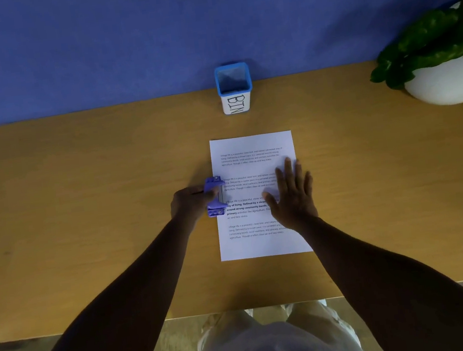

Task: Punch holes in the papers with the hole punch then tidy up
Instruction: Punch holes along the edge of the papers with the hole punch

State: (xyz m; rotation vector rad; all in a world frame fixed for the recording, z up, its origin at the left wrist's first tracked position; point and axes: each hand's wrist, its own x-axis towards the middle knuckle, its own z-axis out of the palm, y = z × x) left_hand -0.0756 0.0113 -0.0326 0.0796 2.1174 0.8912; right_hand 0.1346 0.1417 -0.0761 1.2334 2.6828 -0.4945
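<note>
White printed papers (pixel 250 144) lie in portrait on the wooden desk (pixel 85 220), near its middle. A purple hole punch (pixel 215 197) sits over the middle of the papers' left edge. My left hand (pixel 190 203) grips the punch from the left side. My right hand (pixel 293 194) lies flat with fingers spread on the right half of the papers, holding them down. Part of the text is hidden under that hand.
A small blue-rimmed white cup labelled BIN (pixel 234 88) stands at the back of the desk against the blue wall. A white pot with a green plant (pixel 444 76) sits at the back right. The desk's front edge runs just above my legs.
</note>
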